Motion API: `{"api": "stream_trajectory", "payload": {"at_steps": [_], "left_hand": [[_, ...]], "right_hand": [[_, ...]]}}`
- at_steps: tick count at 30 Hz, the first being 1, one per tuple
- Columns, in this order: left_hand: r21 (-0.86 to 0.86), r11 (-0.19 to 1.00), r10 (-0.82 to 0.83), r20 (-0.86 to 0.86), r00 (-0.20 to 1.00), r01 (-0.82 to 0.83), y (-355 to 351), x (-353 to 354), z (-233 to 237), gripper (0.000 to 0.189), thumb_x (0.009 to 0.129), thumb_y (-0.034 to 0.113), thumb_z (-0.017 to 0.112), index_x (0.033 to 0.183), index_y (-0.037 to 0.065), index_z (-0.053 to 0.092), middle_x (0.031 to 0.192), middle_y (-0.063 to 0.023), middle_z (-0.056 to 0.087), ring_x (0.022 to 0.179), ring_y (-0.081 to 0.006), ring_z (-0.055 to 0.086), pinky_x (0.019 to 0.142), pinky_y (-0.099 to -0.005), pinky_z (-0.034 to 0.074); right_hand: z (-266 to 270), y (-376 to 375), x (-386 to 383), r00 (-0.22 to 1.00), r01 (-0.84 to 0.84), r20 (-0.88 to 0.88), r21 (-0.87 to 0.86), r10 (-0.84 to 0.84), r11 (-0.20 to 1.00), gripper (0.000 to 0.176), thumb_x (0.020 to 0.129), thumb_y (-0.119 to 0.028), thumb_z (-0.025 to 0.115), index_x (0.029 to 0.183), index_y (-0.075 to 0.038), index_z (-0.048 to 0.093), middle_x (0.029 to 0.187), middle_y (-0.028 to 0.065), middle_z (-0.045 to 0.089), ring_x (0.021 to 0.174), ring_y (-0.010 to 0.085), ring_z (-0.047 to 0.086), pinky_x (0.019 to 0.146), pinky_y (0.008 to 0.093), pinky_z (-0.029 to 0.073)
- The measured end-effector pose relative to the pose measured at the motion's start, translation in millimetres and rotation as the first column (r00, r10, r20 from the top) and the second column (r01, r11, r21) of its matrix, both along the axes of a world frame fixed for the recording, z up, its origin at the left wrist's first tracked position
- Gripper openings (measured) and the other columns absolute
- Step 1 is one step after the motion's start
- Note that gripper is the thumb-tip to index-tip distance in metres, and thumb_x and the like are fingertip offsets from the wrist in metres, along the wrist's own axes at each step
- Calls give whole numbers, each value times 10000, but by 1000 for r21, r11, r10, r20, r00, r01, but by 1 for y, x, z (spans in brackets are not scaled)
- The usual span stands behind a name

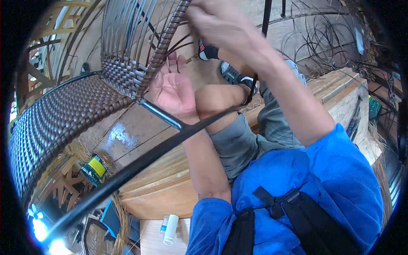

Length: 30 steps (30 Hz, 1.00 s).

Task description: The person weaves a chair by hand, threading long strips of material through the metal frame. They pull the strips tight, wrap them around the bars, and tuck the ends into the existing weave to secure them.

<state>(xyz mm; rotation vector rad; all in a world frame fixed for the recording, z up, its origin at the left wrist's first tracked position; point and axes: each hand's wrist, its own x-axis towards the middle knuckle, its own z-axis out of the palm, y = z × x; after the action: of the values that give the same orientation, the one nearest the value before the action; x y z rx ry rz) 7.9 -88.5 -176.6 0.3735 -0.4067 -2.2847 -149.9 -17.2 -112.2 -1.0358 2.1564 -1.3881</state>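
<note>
A chair frame with brown woven strands fills the left side. Its upright panel is woven at the bottom, with loose parallel strands above. My left hand is palm up beside the panel's wrapped edge; its fingers are spread, some partly hidden behind the weave. Near the top of that edge, my right hand is smeared by motion, and I cannot make out what its fingers hold. Dark loose strands stick out of the edge between both hands. A black frame bar crosses in front of my left forearm.
Wooden planks lie under my legs. Coiled dark strands are on the floor at upper right. A green and yellow container stands at lower left. A white bottle lies near the bottom. A black frame leg rises at the top.
</note>
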Motion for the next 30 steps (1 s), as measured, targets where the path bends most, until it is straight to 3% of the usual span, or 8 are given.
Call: {"api": "stream_trajectory", "payload": {"at_steps": [2,5,8,10,14,20,25,30], "left_hand": [[-21,999,-27,-61,998,26,-3,1,-6,434,740,78,563,1161,-4,502,1146,-155,539,1128,-315,449,1009,-485,299],[-1,1000,-16,-116,993,16,-4,-4,-6,428,737,86,556,1153,-4,503,1134,-149,550,1096,-311,475,1005,-483,305],[14,1000,-18,-124,992,20,-1,-4,-3,416,751,106,554,1149,-3,504,1104,-141,573,1073,-298,499,999,-461,324],[30,999,-23,-88,996,26,3,-4,2,407,766,131,557,1147,0,506,1077,-134,589,1049,-278,518,983,-434,352],[-49,998,-25,119,993,31,4,3,-12,356,826,222,569,1131,42,524,1023,-95,608,915,-207,571,848,-360,449],[-246,955,240,310,920,-166,17,1,15,149,861,75,521,1009,90,526,979,-36,560,865,-155,562,734,-299,462],[-479,876,378,602,703,-61,16,-9,23,123,881,49,488,987,69,546,895,-47,588,826,-152,584,678,-300,493],[-257,962,51,501,864,93,-6,10,13,105,868,122,545,951,60,559,883,-56,595,830,-188,594,686,-326,495]], "right_hand": [[1,-29,15,987,-90,139,61,80,994,208,827,-165,525,873,2,642,726,210,624,699,323,637,605,393,502],[-33,-50,8,464,-454,-616,452,637,768,207,820,-173,544,879,4,635,762,212,628,725,329,633,621,388,502],[30,-29,24,893,-399,245,47,376,916,197,817,-128,536,923,19,612,793,161,647,740,274,640,613,351,499],[5,-26,42,834,-62,476,-421,279,905,276,833,-22,470,1103,26,507,759,65,590,673,118,585,499,240,464],[-3,10,76,609,280,771,-430,188,858,256,899,-106,471,1128,11,468,750,62,567,666,127,548,616,263,464],[23,29,77,251,287,819,-572,516,768,176,926,-240,465,937,-65,483,651,2,446,665,140,476,573,266,408],[10,39,89,432,208,844,-436,317,875,204,908,-319,506,869,-120,490,607,-42,353,592,103,406,511,237,356],[-16,50,86,367,221,885,-381,286,898,211,910,-284,511,792,-113,470,589,-34,362,530,93,370,472,245,315]]}}
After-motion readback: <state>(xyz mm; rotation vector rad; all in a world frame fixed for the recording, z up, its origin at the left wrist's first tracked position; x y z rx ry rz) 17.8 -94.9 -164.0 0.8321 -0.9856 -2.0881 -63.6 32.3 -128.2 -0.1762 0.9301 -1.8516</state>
